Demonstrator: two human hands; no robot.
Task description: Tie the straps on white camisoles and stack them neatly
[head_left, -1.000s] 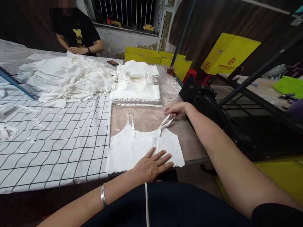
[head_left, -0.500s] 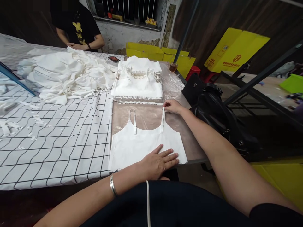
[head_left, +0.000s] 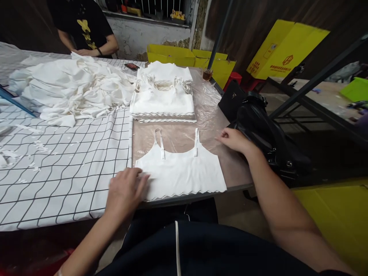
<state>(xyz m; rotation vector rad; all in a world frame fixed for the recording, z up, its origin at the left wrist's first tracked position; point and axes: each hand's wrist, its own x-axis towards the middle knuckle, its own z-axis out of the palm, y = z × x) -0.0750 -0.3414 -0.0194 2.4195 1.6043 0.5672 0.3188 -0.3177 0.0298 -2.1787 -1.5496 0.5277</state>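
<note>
No word or number can be read anywhere in the frame. The yellow box [head_left: 283, 48] in the upper right carries a dark round emblem with a line of characters under it, and a small printed label near its left edge — all too small and blurred to make out. The black T-shirt [head_left: 82, 23] of the person in the upper left bears a yellow graphic — a shape, not lettering.
</note>
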